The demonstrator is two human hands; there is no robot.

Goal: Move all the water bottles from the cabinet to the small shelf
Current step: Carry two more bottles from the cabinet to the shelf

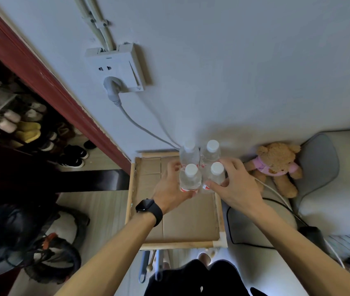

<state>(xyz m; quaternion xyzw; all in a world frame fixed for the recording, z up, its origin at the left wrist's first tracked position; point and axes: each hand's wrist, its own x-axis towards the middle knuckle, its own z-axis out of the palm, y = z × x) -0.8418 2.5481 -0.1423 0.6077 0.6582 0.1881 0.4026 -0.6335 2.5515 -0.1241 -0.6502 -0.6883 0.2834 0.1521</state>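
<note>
Several clear water bottles with white caps stand in a tight cluster at the far right corner of the small shelf (169, 223), whose top is cardboard in a wooden frame. My left hand (171, 189), with a black watch on its wrist, grips the near left bottle (190, 178). My right hand (235, 184) curls its fingers and thumb round the near right bottle (215, 175). Two more bottles, the far left bottle (189, 153) and the far right bottle (211, 152), stand behind, against the wall.
A wall socket (116, 67) with a grey plug and cable hangs above the shelf. A teddy bear (276, 165) and a pillow lie on the bed at right, with cables beside the shelf. Shoes (41, 135) fill a dark rack at left. Bags lie on the floor at bottom left.
</note>
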